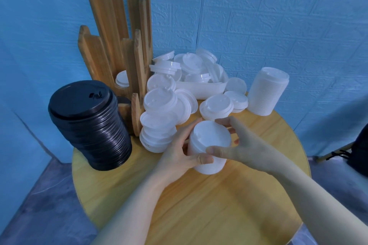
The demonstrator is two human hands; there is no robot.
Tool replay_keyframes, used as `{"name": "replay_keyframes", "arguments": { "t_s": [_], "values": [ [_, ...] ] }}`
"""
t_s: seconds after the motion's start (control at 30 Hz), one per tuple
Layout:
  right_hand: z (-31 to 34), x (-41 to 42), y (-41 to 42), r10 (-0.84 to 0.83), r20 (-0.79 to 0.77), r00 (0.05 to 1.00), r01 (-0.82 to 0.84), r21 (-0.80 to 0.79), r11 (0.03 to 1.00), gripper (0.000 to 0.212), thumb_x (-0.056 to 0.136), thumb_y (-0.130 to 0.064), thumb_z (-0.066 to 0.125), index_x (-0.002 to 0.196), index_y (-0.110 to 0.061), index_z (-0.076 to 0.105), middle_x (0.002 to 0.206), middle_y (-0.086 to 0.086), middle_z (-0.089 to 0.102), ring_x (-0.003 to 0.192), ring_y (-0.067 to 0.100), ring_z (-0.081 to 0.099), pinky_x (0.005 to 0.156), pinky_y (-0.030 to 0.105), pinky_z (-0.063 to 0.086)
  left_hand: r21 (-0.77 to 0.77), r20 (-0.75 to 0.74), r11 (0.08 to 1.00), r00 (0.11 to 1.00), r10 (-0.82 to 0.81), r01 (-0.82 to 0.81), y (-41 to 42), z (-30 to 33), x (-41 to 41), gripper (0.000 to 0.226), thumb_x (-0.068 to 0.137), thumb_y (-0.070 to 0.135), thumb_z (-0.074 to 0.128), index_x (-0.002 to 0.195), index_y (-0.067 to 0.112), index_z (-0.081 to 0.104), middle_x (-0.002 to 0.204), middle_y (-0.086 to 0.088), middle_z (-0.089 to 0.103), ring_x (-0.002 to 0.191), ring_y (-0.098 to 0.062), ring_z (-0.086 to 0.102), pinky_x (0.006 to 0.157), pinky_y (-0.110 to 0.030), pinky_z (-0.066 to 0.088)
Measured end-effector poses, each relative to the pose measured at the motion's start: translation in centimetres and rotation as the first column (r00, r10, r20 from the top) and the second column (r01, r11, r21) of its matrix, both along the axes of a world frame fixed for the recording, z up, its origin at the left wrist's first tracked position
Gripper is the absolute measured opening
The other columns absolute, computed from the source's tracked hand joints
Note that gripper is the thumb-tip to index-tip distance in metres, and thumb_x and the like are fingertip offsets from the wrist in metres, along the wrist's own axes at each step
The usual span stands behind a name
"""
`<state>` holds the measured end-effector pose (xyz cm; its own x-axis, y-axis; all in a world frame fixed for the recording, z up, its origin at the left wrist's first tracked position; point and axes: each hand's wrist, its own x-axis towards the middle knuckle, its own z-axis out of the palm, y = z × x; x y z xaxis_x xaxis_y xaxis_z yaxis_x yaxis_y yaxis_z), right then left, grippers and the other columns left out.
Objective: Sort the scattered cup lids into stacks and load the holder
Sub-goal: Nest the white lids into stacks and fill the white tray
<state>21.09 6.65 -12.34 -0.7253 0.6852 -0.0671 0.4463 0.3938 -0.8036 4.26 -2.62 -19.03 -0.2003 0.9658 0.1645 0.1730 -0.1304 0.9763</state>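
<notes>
1. While both hands work mid-desk, the left hand (180, 152) and right hand (242, 141) each have a grip curled round a short white stack (209, 143), its axis upright, leaning slightly toward 11 o'clock.
2. Loose white lids (179, 89) crowd 12 o'clock; the wooden holder (119, 42) and black stack (89, 125) stand at 10.
3. Bare desk (209, 205) lies toward 6.

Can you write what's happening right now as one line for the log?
hands: left and right grip small white lid stack | black stack: standing | loose white lids: unsorted | holder: few lids
</notes>
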Motion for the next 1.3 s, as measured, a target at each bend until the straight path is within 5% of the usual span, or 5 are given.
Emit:
{"name": "replay_keyframes", "arguments": {
  "t_s": [0.17, 0.3, 0.43, 0.93, 1.3],
  "values": [
    [-0.5, 0.2, -0.8, -0.073, -0.008, 0.997, 0.074, 0.127, 0.989, 0.081, 0.055, -0.065, 0.078, 0.122, -0.031, 0.046, 0.122, -0.021, 0.048, 0.114, -0.004, 0.047, 0.086, 0.019, 0.041, -0.035, -0.040, 0.999, 0.999, 0.002, -0.004, -0.2, 0.1, 0.1, 0.092, 0.062, 0.035, 0.089, 0.140, 0.042, 0.040, 0.141, 0.020, 0.050, 0.128, 0.010, 0.045, 0.097, -0.010, 0.041],
    [-1.9, 0.5, -0.6, -0.036, -0.155, 0.987, 0.037, 0.007, 0.999, 0.075, 0.059, -0.061, 0.081, 0.119, -0.034, 0.045, 0.118, -0.024, 0.052, 0.116, -0.004, 0.048, 0.086, 0.014, 0.042, -0.017, -0.053, 1.000, 0.998, 0.017, -0.018, -0.3, 0.1, 0.3, 0.093, 0.062, 0.032, 0.093, 0.139, 0.041, 0.042, 0.139, 0.018, 0.051, 0.123, 0.013, 0.046, 0.093, -0.007, 0.041],
    [-3.4, 0.7, -1.3, -0.060, -0.335, 0.940, -0.004, -0.187, 0.982, 0.076, 0.065, -0.052, 0.075, 0.129, -0.028, 0.041, 0.112, -0.027, 0.059, 0.114, -0.002, 0.055, 0.087, 0.015, 0.046, 0.012, -0.065, 0.999, 0.997, 0.040, -0.040, -0.1, 0.0, 0.6, 0.092, 0.056, 0.042, 0.093, 0.134, 0.041, 0.044, 0.137, 0.016, 0.053, 0.123, 0.011, 0.049, 0.094, -0.008, 0.042],
    [-6.0, 0.6, -1.9, -0.147, -0.525, 0.838, 0.049, -0.196, 0.979, 0.058, 0.090, -0.042, 0.055, 0.143, -0.028, 0.036, 0.137, -0.018, 0.053, 0.130, -0.004, 0.044, 0.098, 0.007, 0.035, -0.051, -0.176, 0.999, 0.984, -0.014, 0.005, 1.0, 0.7, 0.2, 0.086, 0.066, 0.043, 0.090, 0.136, 0.042, 0.039, 0.128, 0.033, 0.052, 0.124, 0.012, 0.047, 0.108, -0.023, 0.043],
    [-6.0, 0.5, -1.6, -0.147, -0.569, 0.809, 0.035, -0.202, 0.979, 0.062, 0.082, -0.052, 0.056, 0.138, -0.028, 0.046, 0.134, -0.013, 0.058, 0.126, 0.003, 0.050, 0.099, 0.014, 0.039, -0.052, 0.033, 0.997, 0.998, -0.060, 0.061, 1.6, 0.6, 0.2, 0.090, 0.060, 0.040, 0.085, 0.140, 0.035, 0.043, 0.131, 0.025, 0.060, 0.127, 0.000, 0.054, 0.102, -0.024, 0.048]
  ]
}}
